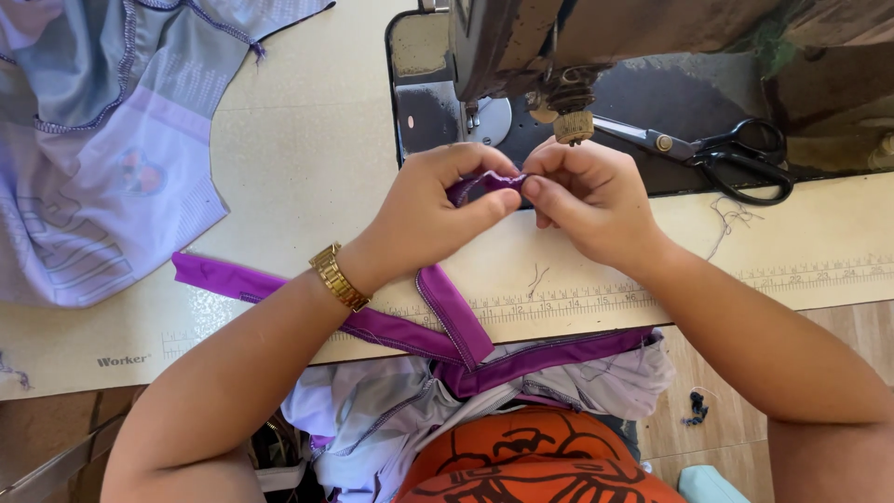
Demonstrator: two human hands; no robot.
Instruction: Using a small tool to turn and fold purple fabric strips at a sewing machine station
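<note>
My left hand (433,210) and my right hand (591,200) meet just in front of the sewing machine (559,47), both pinching the end of a purple fabric band (456,312). The band runs from my fingers down over the table edge and also out to the left across the table. It joins a pale lilac garment (391,410) bunched in my lap. A gold watch sits on my left wrist. The machine's needle area is right above my fingertips.
A pile of pale lilac and grey garment pieces (93,158) lies at the table's far left. Black-handled scissors (736,154) rest on the machine bed at the right. A printed ruler strip (801,275) runs along the cream table's (298,140) front edge.
</note>
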